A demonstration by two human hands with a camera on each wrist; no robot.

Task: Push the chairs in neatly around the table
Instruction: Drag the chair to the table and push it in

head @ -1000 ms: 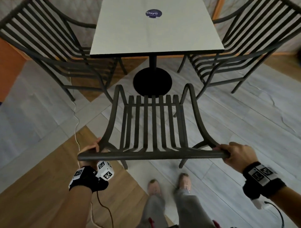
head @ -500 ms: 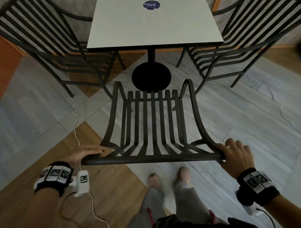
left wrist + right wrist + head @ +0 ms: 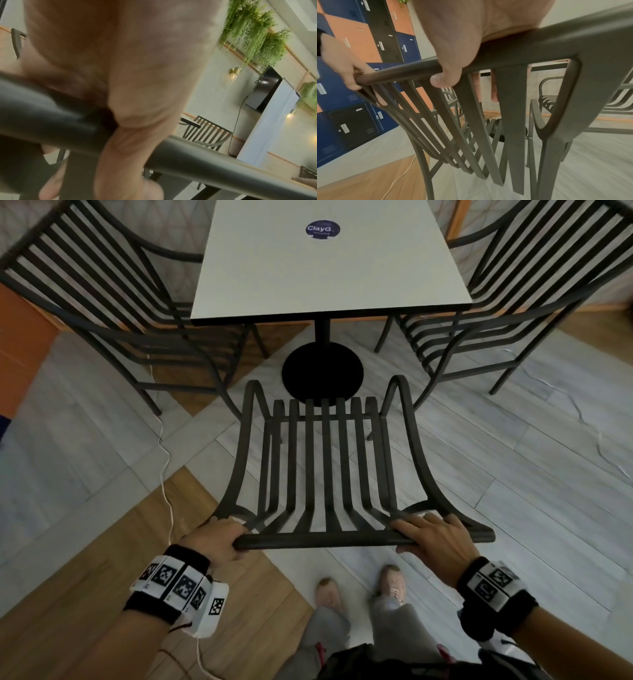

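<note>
A dark metal slatted chair (image 3: 327, 474) stands in front of me, facing the white square table (image 3: 329, 275), its seat front near the black pedestal base (image 3: 322, 371). My left hand (image 3: 219, 542) grips the left end of the chair's top rail (image 3: 318, 540). My right hand (image 3: 431, 537) holds the same rail, a little in from its right end. In the left wrist view my left hand (image 3: 120, 81) wraps the rail (image 3: 205, 159). The right wrist view has my right hand (image 3: 453, 47) over the rail (image 3: 530, 46), thumb curled underneath.
Two matching chairs flank the table, one on the left (image 3: 137, 335) and one on the right (image 3: 507, 302). A white cable (image 3: 166, 467) trails over the floor at the left. My feet (image 3: 329, 594) are just behind the chair. Blue and orange lockers (image 3: 351, 94) line the left side.
My left hand, which lay beside the rail's left end half a second ago, now grips it. My right hand slid inward from the rail's right end.
</note>
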